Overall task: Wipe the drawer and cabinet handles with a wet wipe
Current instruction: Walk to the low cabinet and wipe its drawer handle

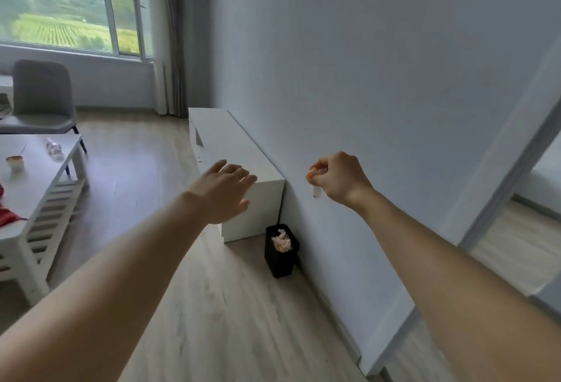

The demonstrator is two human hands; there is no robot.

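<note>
Left hand: the left hand (226, 192) is held out in the air, palm down, fingers straight and slightly spread, holding nothing.
Right hand: the right hand (340, 179) is raised in front of the wall, fingers curled into a fist and clamped on a small object.
Held object: a small whitish item (316, 191) with an orange part at the fingertips; its lower end hangs below the curled fingers. Whether it is the wet wipe cannot be told.
Cabinet: a low white cabinet (230, 151) runs along the wall, directly beyond and below the left fingertips; its near end lies between the 2 hands.
Handles: not discernible on the cabinet front from this angle.
Bin: a black bin (279, 260) containing crumpled pale material stands on the floor, below both sets of fingers, touching or just beside the cabinet's near end.
Table: a white table (36, 175) stands well to the left of the left fingers.
</note>
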